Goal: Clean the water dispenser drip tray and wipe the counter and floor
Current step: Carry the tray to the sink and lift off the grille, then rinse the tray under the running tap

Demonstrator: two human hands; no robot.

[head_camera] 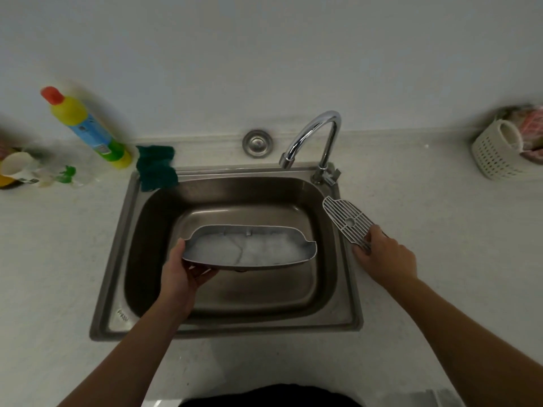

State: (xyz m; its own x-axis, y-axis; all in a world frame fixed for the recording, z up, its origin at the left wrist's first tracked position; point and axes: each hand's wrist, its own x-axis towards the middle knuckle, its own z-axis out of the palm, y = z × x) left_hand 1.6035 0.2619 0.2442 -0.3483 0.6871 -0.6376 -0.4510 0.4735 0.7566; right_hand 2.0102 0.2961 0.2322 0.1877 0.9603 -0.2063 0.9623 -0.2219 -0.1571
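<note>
A grey drip tray (249, 249) with water inside hangs over the steel sink (123, 230). My left hand (183, 273) grips its left end from below, thumb on the rim. The tray's slotted grey grate (346, 221) lies across the sink's right edge and the white counter (58, 274). My right hand (385, 257) holds the grate's near end. A dark green cloth (155, 167) is draped over the sink's back left corner.
A chrome tap (317, 136) arches over the sink's back right, with a round steel plug (257, 142) lying behind the sink. A yellow cleaner bottle (88, 127) and cups (14, 168) stand at the left. A white perforated basket (496, 157) sits at the right.
</note>
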